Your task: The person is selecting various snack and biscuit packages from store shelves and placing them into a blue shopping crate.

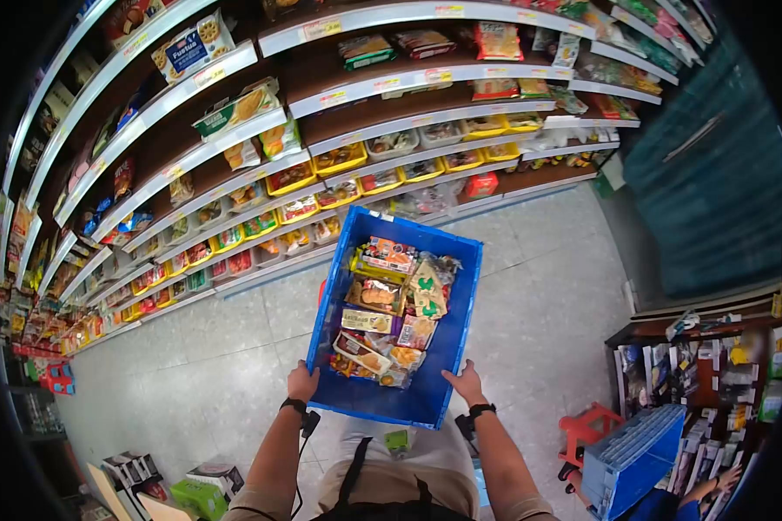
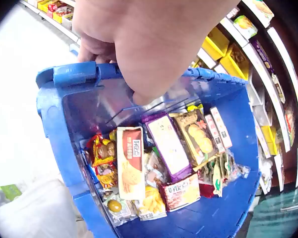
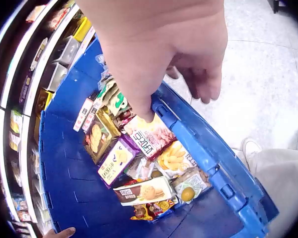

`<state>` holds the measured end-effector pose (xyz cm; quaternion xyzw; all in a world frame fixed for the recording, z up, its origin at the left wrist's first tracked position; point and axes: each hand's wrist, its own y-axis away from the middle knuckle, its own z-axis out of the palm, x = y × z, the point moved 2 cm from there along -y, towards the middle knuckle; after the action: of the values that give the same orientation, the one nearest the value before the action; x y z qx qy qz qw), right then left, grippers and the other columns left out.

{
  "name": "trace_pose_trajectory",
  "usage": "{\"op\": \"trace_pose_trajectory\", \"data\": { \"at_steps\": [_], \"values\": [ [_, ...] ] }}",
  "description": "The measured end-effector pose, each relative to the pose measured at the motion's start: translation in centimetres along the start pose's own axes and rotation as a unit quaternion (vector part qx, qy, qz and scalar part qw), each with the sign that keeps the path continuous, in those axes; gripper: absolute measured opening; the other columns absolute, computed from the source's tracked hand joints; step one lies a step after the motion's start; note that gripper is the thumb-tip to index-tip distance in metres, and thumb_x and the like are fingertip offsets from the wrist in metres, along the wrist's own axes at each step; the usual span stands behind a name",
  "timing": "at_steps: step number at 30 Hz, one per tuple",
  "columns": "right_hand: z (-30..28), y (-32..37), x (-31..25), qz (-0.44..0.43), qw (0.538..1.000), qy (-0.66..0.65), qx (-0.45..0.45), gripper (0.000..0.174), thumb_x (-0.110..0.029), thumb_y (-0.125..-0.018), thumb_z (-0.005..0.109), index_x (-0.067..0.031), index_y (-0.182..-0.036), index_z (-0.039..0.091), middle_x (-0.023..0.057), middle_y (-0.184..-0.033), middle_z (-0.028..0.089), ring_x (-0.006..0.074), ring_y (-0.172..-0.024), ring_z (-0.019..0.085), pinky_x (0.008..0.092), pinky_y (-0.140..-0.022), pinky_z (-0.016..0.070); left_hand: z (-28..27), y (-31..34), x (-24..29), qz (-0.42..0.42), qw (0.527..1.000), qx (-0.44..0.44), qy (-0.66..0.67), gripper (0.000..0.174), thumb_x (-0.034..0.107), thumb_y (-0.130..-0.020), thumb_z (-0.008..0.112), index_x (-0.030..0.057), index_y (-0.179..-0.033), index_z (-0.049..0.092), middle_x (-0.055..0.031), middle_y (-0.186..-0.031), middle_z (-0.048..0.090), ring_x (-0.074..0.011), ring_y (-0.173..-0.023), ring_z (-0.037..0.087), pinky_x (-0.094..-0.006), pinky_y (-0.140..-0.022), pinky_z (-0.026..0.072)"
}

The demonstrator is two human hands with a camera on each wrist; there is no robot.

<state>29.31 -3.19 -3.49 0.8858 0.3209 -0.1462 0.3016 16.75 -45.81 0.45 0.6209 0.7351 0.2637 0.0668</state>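
Item: blue crate (image 1: 365, 401), carried before my waist, its long axis running straight away from me toward the shelves (image 1: 365, 87). My left hand (image 1: 302, 382) grips the crate's near-left rim and my right hand (image 1: 466, 384) its near-right rim, both equally near. Snack packets (image 1: 391, 313) lie along its middle.

Overhead head view, close wrist views, common blue crate (image 1: 456, 321)
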Motion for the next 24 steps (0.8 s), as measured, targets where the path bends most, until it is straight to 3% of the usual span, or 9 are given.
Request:
{"op": "trace_pose_trajectory", "data": {
  "at_steps": [2, 3, 5, 9, 19, 24],
  "values": [
    [1.5, -0.9, 0.0, -0.079, 0.969, -0.144, -0.182, 0.065, -0.025, -0.081, 0.068, 0.004, -0.13, 0.036, 0.0274, -0.11, 0.062, 0.0435, -0.097, 0.063, 0.0453, -0.084, 0.0503, -0.6, -0.2, -1.1, -0.007, 1.0, -0.028, 0.003, 0.047, 0.037, -0.086, 0.062, -0.0038, -0.107, 0.053, -0.0273, -0.086, 0.066, -0.0443, -0.085, 0.064, -0.0504, -0.077, 0.0521],
    [2.2, -0.9, 0.0, -0.073, 0.97, -0.142, -0.184, 0.065, -0.025, -0.081, 0.068, 0.004, -0.13, 0.036, 0.0274, -0.11, 0.062, 0.0435, -0.097, 0.063, 0.0453, -0.084, 0.0503, -0.5, -0.3, -1.4, -0.005, 0.998, -0.055, 0.012, 0.048, 0.037, -0.086, 0.063, -0.0042, -0.108, 0.052, -0.028, -0.088, 0.066, -0.0448, -0.087, 0.064, -0.0505, -0.079, 0.0517],
    [3.5, -0.5, -1.1, -0.085, 0.987, -0.123, -0.056, 0.057, -0.019, -0.083, 0.064, -0.0014, -0.13, 0.037, 0.0265, -0.102, 0.066, 0.0427, -0.092, 0.064, 0.0459, -0.082, 0.0508, 0.3, -0.1, -2.3, -0.01, 0.998, -0.055, 0.02, 0.05, 0.037, -0.086, 0.062, -0.0047, -0.109, 0.051, -0.0291, -0.09, 0.065, -0.0454, -0.088, 0.063, -0.0508, -0.079, 0.0512],
    [1.8, -1.6, -5.1, -0.15, 0.982, -0.107, -0.035, 0.053, -0.014, -0.086, 0.059, -0.0015, -0.131, 0.034, 0.0286, -0.098, 0.065, 0.0458, -0.091, 0.063, 0.0489, -0.078, 0.0506, 1.1, 0.8, -3.6, -0.037, 0.997, -0.054, 0.047, 0.052, 0.038, -0.086, 0.062, -0.0061, -0.11, 0.05, -0.0321, -0.093, 0.064, -0.047, -0.092, 0.062, -0.0513, -0.082, 0.05],
    [1.4, -2.1, -9.0, -0.116, 0.992, -0.021, -0.053, 0.054, -0.012, -0.087, 0.058, -0.0008, -0.133, 0.032, 0.0299, -0.097, 0.064, 0.0465, -0.092, 0.062, 0.0504, -0.081, 0.0499, 0.8, 1.9, -4.6, -0.037, 0.995, -0.033, 0.086, 0.05, 0.036, -0.083, 0.063, -0.0075, -0.105, 0.053, -0.031, -0.092, 0.065, -0.047, -0.089, 0.063, -0.0517, -0.081, 0.0501],
    [1.9, -0.2, -10.4, -0.107, 0.99, -0.059, -0.07, 0.052, -0.011, -0.086, 0.058, -0.0034, -0.131, 0.033, 0.0305, -0.103, 0.062, 0.0472, -0.095, 0.06, 0.0502, -0.083, 0.0489, 0.5, 1.1, -7.4, -0.053, 0.992, -0.057, 0.101, 0.049, 0.036, -0.083, 0.064, -0.0054, -0.107, 0.053, -0.0289, -0.094, 0.066, -0.0466, -0.09, 0.063, -0.0504, -0.081, 0.0506]
  ]
}}
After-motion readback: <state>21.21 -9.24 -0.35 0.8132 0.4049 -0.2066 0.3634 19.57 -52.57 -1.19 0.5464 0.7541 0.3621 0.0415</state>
